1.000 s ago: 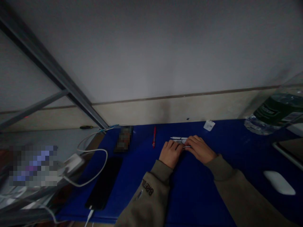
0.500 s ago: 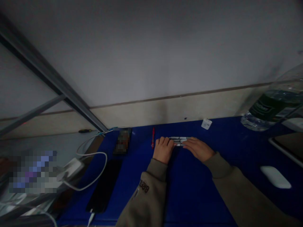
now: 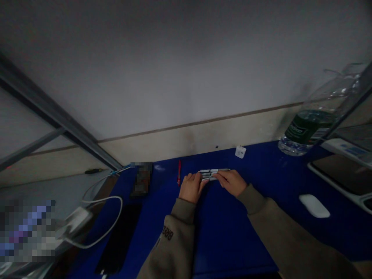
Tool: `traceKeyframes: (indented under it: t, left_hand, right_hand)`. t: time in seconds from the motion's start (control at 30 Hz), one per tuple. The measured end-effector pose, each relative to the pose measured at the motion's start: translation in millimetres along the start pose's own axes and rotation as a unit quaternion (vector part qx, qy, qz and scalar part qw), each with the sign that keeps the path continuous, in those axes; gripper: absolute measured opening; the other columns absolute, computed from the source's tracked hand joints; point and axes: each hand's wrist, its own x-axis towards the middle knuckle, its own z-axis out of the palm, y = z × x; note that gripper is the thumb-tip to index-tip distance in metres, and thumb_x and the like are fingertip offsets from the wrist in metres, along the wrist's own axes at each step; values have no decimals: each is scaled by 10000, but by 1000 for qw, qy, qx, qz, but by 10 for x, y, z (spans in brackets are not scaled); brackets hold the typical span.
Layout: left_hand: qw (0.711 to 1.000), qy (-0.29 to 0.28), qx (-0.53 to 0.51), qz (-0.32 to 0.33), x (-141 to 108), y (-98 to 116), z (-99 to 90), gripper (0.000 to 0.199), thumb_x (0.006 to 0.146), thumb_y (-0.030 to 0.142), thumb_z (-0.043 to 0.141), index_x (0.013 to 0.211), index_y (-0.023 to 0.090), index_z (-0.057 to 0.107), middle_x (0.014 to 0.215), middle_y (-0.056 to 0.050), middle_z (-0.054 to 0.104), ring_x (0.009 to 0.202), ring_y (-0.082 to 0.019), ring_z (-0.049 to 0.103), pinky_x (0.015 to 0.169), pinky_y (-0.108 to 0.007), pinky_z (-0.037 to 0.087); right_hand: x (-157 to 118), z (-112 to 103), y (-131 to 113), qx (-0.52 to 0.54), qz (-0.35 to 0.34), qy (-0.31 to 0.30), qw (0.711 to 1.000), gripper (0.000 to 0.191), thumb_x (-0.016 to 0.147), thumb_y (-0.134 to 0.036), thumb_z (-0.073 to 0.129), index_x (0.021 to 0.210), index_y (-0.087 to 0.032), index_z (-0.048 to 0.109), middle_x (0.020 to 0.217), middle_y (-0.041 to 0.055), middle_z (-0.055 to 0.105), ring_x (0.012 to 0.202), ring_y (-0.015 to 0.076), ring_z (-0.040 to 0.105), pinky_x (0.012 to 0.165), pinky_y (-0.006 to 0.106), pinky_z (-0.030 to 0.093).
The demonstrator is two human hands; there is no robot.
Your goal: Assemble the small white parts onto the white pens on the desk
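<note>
On the blue table surface several slim white-and-grey pens lie side by side, running left to right. My left hand is closed at their left ends, its fingers curled and its thumb along the near side. Toward the right, my right hand grips the pens with thumb and fingers pressed together; the tip of the far pen shows beyond its fingers. Parts of the pens are covered by my fingers. A red pen lies just beyond my left hand, pointing toward the wall.
A black phone with a cable lies at left, near a blurred-out dark object. Along the back are a small white tag and a large clear bottle. At right lie a white rounded case and a dark-screened device.
The view has shifted, so things sit further left. My right hand has changed from fingers laid flat over the pens' right ends to a pinch closer to my left hand, uncovering one tip.
</note>
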Motion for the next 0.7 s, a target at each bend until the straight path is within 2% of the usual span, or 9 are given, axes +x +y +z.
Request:
traceKeyframes:
  t: [0.07,0.13,0.27,0.33,0.37,0.43,0.53,0.6,0.7]
  left_hand:
    - [1000,-1,-5,25,-9,-2,5,358,927,459,308,991,213,560,827,-38,595,813,-164,520,730,-274,365]
    - [999,0,3,39,-16,-10,16,334,939,428,291,1029,249,557,833,-23,590,802,-150,531,720,-256,377]
    - [999,7,35,21,-13,-29,37,314,953,361,283,980,228,566,850,-27,586,781,-144,544,704,-255,390]
    - [999,9,43,13,-9,-20,42,311,956,329,276,962,211,564,858,-34,590,791,-147,549,717,-260,396]
    - [999,6,41,12,-9,-8,43,313,957,322,271,959,206,562,859,-37,593,794,-148,553,718,-259,401]
    - [999,-6,26,17,-14,28,42,322,958,334,261,981,208,556,884,-41,602,806,-147,564,702,-248,411]
    - [999,-38,-3,31,-36,85,32,337,946,421,269,1070,248,530,950,-32,617,818,-149,591,633,-227,418]
    - [998,-57,-8,27,-51,103,25,356,929,478,282,1127,281,503,957,-21,628,797,-150,608,593,-219,414]
    - [998,-59,1,14,-56,86,25,355,927,479,290,1141,290,501,931,-16,639,774,-148,612,597,-219,419]
  right_hand:
    - [4,5,-29,50,47,-9,998,425,916,-359,411,563,-185,571,486,-7,523,487,114,495,540,251,371]
    - [9,14,-44,92,72,-9,993,396,899,-366,436,580,-180,579,479,-18,506,478,108,481,520,243,358]
    - [17,19,-67,163,42,0,986,162,839,-300,530,850,-193,651,827,33,616,687,132,557,598,245,414]
    - [17,22,-73,173,17,-4,985,201,783,-266,600,973,-210,635,1013,60,587,786,143,561,642,256,430]
    - [15,29,-71,176,17,-8,984,272,760,-265,627,1028,-216,616,1030,63,580,791,145,560,645,258,432]
    - [12,51,-55,186,49,-20,981,323,785,-301,605,1094,-212,577,879,39,609,692,132,554,612,255,430]
    - [9,80,-22,192,97,-36,976,262,894,-351,431,1018,-193,598,592,-21,551,533,118,509,564,251,418]
    - [11,72,-14,195,94,-29,976,253,898,-339,424,1003,-193,602,640,-8,581,595,128,547,612,258,434]
    - [17,34,-30,200,55,-28,978,241,839,-309,530,1048,-205,588,872,35,621,793,151,584,708,270,451]
